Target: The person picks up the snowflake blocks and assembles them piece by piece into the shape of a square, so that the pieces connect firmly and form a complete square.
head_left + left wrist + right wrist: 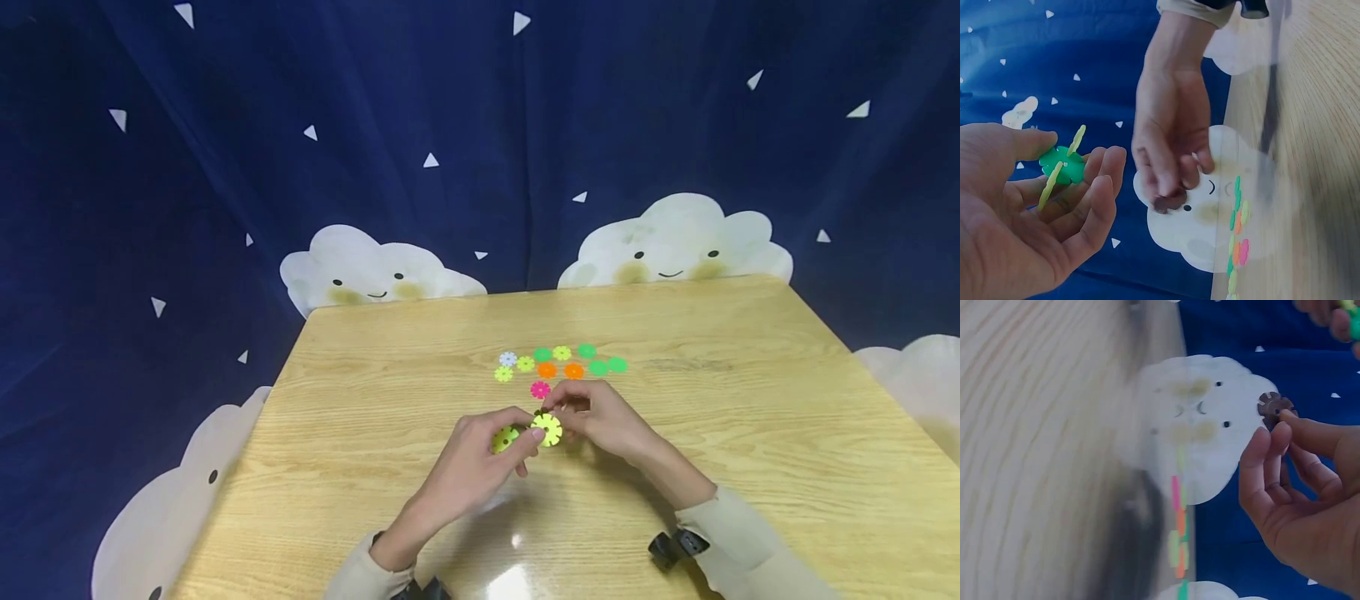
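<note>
My left hand (pixel 471 460) pinches a small joined piece of notched plastic discs. In the left wrist view a green disc (pixel 1067 169) sits in the middle, with one yellow disc (pixel 1050 186) and another yellow disc (pixel 1077 140) slotted across its edges. Between thumb and fingertips, my right hand (pixel 609 418) holds a dark brown notched disc (pixel 1270 406), clearest in the right wrist view. Both hands are raised above the table, close together in the head view. Whether the brown disc touches the joined piece I cannot tell.
Beyond the hands, several loose discs lie flat on the wooden table (pixel 360 400): green, yellow, orange, a pale one (pixel 507 358) and a pink disc (pixel 540 390). A dark blue curtain (pixel 420 100) with clouds and triangles hangs behind the table.
</note>
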The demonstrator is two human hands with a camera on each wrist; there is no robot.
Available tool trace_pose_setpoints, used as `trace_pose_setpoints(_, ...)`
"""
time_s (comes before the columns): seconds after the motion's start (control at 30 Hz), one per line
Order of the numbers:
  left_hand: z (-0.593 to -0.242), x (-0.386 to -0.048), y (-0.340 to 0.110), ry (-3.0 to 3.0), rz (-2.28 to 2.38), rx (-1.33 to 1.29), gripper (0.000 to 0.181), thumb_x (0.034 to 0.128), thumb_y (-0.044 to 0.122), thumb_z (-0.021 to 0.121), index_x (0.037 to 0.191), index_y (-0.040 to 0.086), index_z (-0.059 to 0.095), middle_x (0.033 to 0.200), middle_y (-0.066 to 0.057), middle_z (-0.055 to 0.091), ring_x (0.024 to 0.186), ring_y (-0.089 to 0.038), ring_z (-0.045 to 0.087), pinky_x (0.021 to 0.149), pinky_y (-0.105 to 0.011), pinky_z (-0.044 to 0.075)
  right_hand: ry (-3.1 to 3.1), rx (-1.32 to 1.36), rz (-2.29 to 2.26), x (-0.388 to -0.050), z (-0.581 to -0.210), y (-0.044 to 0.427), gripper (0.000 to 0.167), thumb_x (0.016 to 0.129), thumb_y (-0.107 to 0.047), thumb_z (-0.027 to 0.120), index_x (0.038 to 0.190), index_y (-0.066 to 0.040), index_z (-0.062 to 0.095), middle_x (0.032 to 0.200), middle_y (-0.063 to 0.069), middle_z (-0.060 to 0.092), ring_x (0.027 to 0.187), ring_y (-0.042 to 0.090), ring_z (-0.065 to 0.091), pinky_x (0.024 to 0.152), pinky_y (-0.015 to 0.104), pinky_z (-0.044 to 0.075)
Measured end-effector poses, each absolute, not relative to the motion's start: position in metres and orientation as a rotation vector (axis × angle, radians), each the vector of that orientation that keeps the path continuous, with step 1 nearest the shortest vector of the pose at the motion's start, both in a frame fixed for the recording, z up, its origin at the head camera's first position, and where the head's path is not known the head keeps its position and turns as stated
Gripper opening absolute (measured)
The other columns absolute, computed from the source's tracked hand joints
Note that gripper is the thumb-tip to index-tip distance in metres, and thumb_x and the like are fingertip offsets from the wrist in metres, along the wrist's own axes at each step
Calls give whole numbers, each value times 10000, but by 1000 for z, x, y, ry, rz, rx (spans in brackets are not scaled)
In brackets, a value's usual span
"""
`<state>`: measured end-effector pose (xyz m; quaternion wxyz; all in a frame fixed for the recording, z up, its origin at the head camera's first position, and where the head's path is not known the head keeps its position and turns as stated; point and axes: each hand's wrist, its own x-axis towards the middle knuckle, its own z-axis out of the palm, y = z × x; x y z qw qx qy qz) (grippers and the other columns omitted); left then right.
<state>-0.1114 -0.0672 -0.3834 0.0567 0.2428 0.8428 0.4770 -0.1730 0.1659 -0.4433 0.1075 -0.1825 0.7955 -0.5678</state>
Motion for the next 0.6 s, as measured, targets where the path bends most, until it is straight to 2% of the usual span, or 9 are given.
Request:
trace_pose_setpoints(0.1,-383,-112,-67,2566,1437,730,217,1059,381,603,1085,222,749,833,126,707,632,-46,677,605,-248,483,2300,-519,-1764,-167,-432,167,87,994,-77,687,1064,-40,724,941,150,672,678,184,598,645,385,590)
trace_pose_setpoints(0.27,-383,-112,-67,2568,1431,731,215,1060,385,601,1073,227,747,836,126,707,634,-50,682,602,-248,491,2317,-507,-1861,-160,-420,172,117,1001,-162,712,1061,-64,733,933,210,657,640,172,572,616,366,576)
trace_pose_setpoints(0.6,-381,-114,-67,2579,1441,725,283,1083,390,552,1083,187,749,862,89,729,620,-40,674,544,-257,474,2423,-637,-1978,-143,-403,180,64,1023,-108,667,1048,-59,699,841,112,634,606,237,598,653,335,523)
